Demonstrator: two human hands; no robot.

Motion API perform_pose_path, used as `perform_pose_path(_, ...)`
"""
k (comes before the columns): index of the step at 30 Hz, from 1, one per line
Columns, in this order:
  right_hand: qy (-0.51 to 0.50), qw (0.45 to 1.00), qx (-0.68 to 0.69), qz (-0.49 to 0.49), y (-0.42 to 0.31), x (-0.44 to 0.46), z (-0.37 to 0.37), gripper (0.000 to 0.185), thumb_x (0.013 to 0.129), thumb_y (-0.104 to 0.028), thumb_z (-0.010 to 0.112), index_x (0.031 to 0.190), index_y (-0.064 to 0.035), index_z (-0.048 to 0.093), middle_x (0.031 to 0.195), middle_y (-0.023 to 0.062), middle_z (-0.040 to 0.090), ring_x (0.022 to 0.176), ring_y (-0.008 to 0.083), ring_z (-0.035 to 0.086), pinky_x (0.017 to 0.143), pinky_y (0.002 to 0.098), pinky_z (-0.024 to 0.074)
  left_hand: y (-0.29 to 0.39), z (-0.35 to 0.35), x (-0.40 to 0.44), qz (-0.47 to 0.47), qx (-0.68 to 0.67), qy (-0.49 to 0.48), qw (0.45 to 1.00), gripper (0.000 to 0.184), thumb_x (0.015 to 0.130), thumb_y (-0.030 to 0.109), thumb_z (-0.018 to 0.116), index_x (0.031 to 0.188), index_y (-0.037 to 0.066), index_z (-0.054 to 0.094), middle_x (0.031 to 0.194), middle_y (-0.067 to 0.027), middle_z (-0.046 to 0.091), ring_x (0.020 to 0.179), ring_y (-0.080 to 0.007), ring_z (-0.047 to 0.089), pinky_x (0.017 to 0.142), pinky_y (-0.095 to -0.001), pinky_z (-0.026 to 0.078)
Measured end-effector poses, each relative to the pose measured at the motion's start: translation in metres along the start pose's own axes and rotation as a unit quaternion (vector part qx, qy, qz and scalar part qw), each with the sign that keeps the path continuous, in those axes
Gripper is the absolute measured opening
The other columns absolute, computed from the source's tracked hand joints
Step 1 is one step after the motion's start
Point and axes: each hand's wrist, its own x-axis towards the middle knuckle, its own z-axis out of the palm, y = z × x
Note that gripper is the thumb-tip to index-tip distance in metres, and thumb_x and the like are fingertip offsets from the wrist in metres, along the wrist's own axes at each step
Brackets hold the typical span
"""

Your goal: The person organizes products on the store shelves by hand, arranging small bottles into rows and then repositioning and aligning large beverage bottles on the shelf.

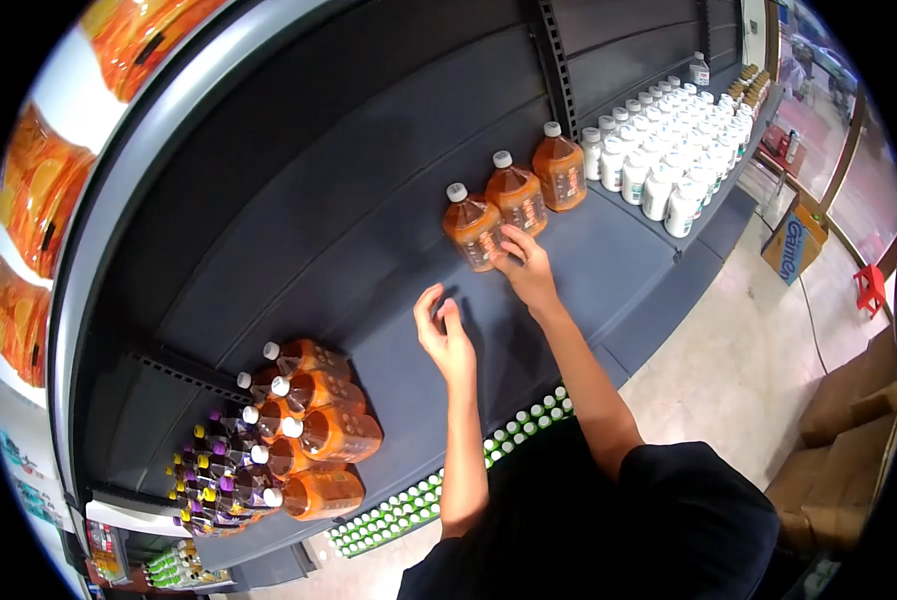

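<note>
Three large orange-brown bottles with white caps stand in a row at the back of the dark shelf: a near one (471, 230), a middle one (517, 197) and a far one (559, 170). My right hand (526, 268) is at the lower right side of the near bottle, fingers apart and slightly curved; whether they touch it I cannot tell. To the left and lower, my left hand (446, 335) hovers over the shelf (398, 370), its fingers curved and apart, holding nothing.
More orange bottles (338, 432) and dark purple-labelled bottles (218, 480) are at the lower left. Many white bottles (658, 160) fill the shelf's right part. Green bottles with white caps (398, 515) are below the front edge. Cardboard boxes (853, 440) are on the right.
</note>
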Motion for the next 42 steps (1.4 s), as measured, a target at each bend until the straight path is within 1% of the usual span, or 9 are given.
perform_pose_path(7, -0.037, 0.999, -0.022, 0.032, -0.001, 0.021, 0.001, 0.077, 0.086, -0.014, 0.082, 0.149, 0.0118, 0.046, 0.156, 0.0228, 0.047, 0.143, 0.033, 0.048, 0.108, 0.0395, 0.0498, -0.027, 0.053, 0.019, -0.022, 0.071, -0.078, 0.994, 0.049, 0.098, 0.017, 0.07, 0.142, 0.005, 0.053, 0.14, -0.0146, 0.055, 0.128, -0.0287, 0.054, 0.103, -0.0378, 0.044)
perform_pose_path(11, -0.028, 0.99, -0.139, -0.025, 0.025, 0.028, 0.001, 0.081, 0.085, -0.016, 0.082, 0.15, 0.0133, 0.042, 0.157, 0.0274, 0.045, 0.14, 0.035, 0.053, 0.108, 0.0401, 0.0504, -0.041, 0.066, 0.025, -0.069, 0.087, -0.075, 0.991, 0.065, 0.098, 0.023, 0.071, 0.151, 0.0, 0.043, 0.147, -0.0247, 0.05, 0.136, -0.0362, 0.049, 0.115, -0.0457, 0.038)
perform_pose_path(18, 0.006, 0.98, -0.198, -0.021, 0.008, 0.032, 0.001, 0.065, 0.087, -0.016, 0.084, 0.144, 0.0012, 0.056, 0.129, 0.01, 0.063, 0.099, 0.0169, 0.062, 0.082, 0.03, 0.0556, -0.064, 0.068, 0.032, -0.098, 0.046, -0.044, 0.993, 0.066, 0.099, 0.025, 0.069, 0.154, 0.003, 0.041, 0.151, -0.026, 0.048, 0.141, -0.0368, 0.047, 0.117, -0.0463, 0.036)
perform_pose_path(23, -0.035, 0.984, -0.161, -0.065, 0.015, 0.034, -0.003, 0.06, 0.079, -0.014, 0.086, 0.132, -0.0014, 0.062, 0.108, 0.0108, 0.065, 0.093, 0.0224, 0.066, 0.085, 0.0348, 0.0554, -0.076, 0.074, 0.037, -0.049, 0.043, -0.003, 0.998, 0.057, 0.1, 0.015, 0.068, 0.15, 0.003, 0.042, 0.149, -0.0144, 0.049, 0.139, -0.0277, 0.045, 0.114, -0.0445, 0.039)
perform_pose_path(25, 0.008, 0.964, -0.218, -0.151, 0.015, 0.029, 0.0, 0.067, 0.078, -0.01, 0.088, 0.137, -0.004, 0.055, 0.117, 0.007, 0.063, 0.102, 0.0198, 0.063, 0.086, 0.0314, 0.0538, -0.084, 0.074, 0.044, -0.026, 0.039, 0.015, 0.999, 0.066, 0.098, 0.02, 0.071, 0.154, 0.002, 0.04, 0.147, -0.0193, 0.049, 0.133, -0.0303, 0.048, 0.113, -0.0444, 0.038)
perform_pose_path(29, -0.019, 0.976, -0.187, -0.11, 0.012, 0.027, 0.0, 0.077, 0.074, -0.009, 0.09, 0.138, -0.0056, 0.048, 0.126, 0.0105, 0.063, 0.113, 0.0258, 0.065, 0.09, 0.0347, 0.0545, -0.069, 0.072, 0.049, -0.138, -0.119, -0.057, 0.982, 0.069, 0.101, 0.019, 0.07, 0.158, 0.002, 0.034, 0.156, -0.0182, 0.044, 0.143, -0.0278, 0.042, 0.116, -0.043, 0.038)
perform_pose_path(35, -0.019, 0.97, -0.222, -0.101, 0.003, 0.024, 0.005, 0.088, 0.067, -0.008, 0.095, 0.143, -0.0069, 0.049, 0.133, 0.0121, 0.063, 0.119, 0.0275, 0.064, 0.094, 0.0381, 0.0553, -0.079, 0.055, 0.037, -0.112, -0.07, -0.066, 0.989, 0.072, 0.099, 0.017, 0.07, 0.159, 0.006, 0.031, 0.157, -0.0151, 0.045, 0.146, -0.0253, 0.042, 0.115, -0.0417, 0.034)
perform_pose_path(37, -0.043, 0.944, -0.293, -0.143, -0.012, 0.018, 0.009, 0.083, 0.066, -0.007, 0.091, 0.14, -0.0063, 0.052, 0.136, 0.018, 0.056, 0.129, 0.0433, 0.053, 0.107, 0.0478, 0.0464, -0.084, 0.049, 0.029, -0.105, -0.077, -0.066, 0.989, 0.072, 0.099, 0.017, 0.07, 0.158, 0.007, 0.031, 0.157, -0.0134, 0.046, 0.147, -0.0254, 0.041, 0.115, -0.044, 0.033)
perform_pose_path(42, -0.065, 0.928, -0.333, -0.151, -0.032, -0.009, 0.025, 0.072, 0.073, 0.004, 0.082, 0.139, -0.0054, 0.055, 0.135, 0.0168, 0.056, 0.126, 0.042, 0.055, 0.107, 0.0464, 0.0474, -0.073, 0.024, 0.002, -0.108, -0.108, -0.064, 0.986, 0.069, 0.098, 0.006, 0.068, 0.157, 0.006, 0.032, 0.156, -0.0121, 0.047, 0.15, -0.0243, 0.04, 0.117, -0.0442, 0.033)
